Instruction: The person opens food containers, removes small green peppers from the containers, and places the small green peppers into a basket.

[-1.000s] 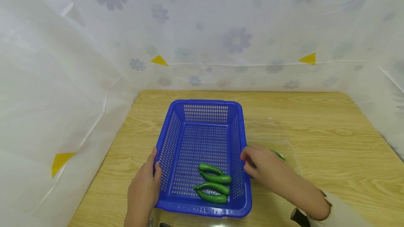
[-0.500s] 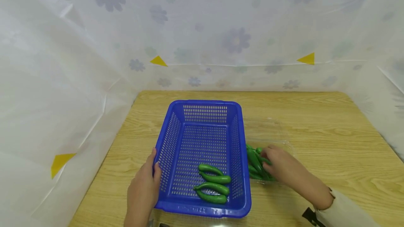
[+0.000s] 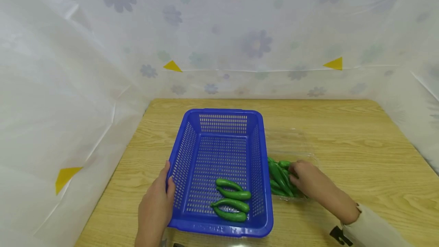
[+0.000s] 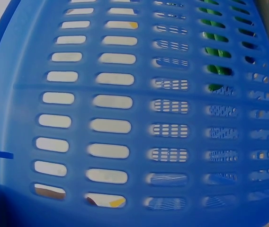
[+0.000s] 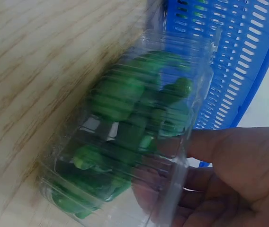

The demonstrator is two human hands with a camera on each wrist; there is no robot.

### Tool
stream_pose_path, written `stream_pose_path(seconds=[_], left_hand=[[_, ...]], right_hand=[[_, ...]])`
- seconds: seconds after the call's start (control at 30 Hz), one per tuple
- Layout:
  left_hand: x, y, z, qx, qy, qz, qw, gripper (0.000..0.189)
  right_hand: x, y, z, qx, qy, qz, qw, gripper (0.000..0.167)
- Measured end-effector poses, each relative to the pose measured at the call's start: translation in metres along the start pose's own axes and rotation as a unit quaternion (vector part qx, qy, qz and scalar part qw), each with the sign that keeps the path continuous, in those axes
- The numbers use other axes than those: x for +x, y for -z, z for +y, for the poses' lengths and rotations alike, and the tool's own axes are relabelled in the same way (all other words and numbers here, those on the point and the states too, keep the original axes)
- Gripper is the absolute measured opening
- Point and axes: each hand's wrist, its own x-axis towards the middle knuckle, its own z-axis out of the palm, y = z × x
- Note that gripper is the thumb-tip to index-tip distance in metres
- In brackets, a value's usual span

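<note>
My left hand [image 3: 156, 203] holds the left side of a blue plastic basket [image 3: 221, 230] with slotted walls; the left wrist view shows only the basket's outer wall [image 4: 141, 90]. Several curved green chili peppers [image 3: 233, 194] lie on the basket's floor, near its front right corner. To the right, my right hand [image 3: 308, 178] reaches into a clear plastic box [image 5: 172, 189] of green peppers [image 5: 120, 94]. Its fingertips are among the peppers, seen blurred through the box wall. Whether they pinch one is not plain.
The clear box's raised lid [image 3: 289, 140] stands out behind it, partly hidden by the basket. Both rest on a wood-grain table [image 3: 356, 155]. White flowered sheeting [image 3: 219, 37] with yellow triangles encloses the back and sides.
My right hand has moved right from the basket's right rim to the box, uncovering the peppers there, and shifted slightly farther right. The left hand and the basket stay in place.
</note>
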Motion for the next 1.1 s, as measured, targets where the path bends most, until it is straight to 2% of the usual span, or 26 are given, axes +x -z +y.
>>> stream_pose_path(seconds=[0.17,0.33,0.63,0.83,1.1], left_hand=[[0.000,0.000,-0.001,-0.002,-0.003,0.005,1.0000,0.048],[-0.001,0.000,-0.001,-0.003,-0.007,0.011,0.9999,0.048],[0.000,0.000,-0.001,-0.002,-0.004,0.001,1.0000,0.048],[0.000,-0.001,-0.002,-0.004,-0.007,0.005,1.0000,0.048],[0.000,-0.001,-0.001,-0.001,-0.010,0.013,0.9999,0.048]], right_hand=[[0.001,-0.001,-0.001,0.024,-0.015,-0.003,0.9996,0.007],[0.002,-0.004,-0.005,0.051,-0.016,-0.024,0.9982,0.007],[0.002,-0.010,-0.004,0.059,-0.043,-0.025,0.9970,0.007],[0.000,-0.006,0.000,0.061,-0.049,-0.003,0.9969,0.016],[0.000,0.004,0.005,0.052,-0.037,0.050,0.9967,0.012]])
